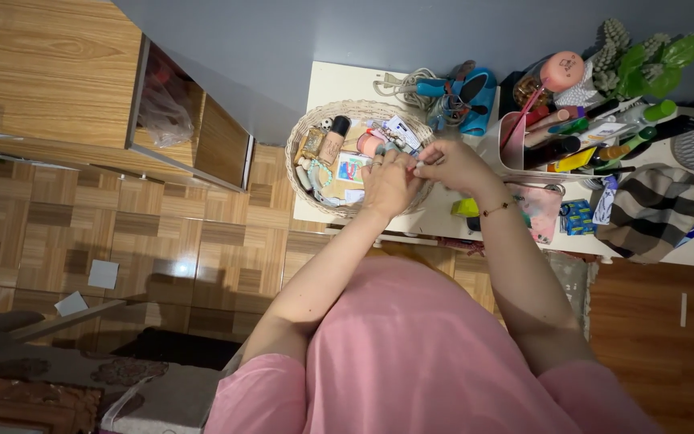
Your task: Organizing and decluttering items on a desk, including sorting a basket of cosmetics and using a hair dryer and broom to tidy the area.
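Hovering together over the right rim of a round wicker basket (303,138), both hands work at one small pale item (418,165) pinched between their fingertips; it is too small to identify. The left hand (389,183) curls narrow, fingers bent toward the right hand (453,163), whose fingers close on the same item, and a thin bracelet (498,208) sits on that wrist. The basket stands at the left end of the white worktop (339,80), near its front edge, holding a beige tube with a black cap (334,140), beads and small cards. Behind it, by the wall, lie a coiled cable (407,83) and a blue object (475,90). To the right stands a white organiser (501,149) of pens, and a checked cloth (654,210) lies beyond it.
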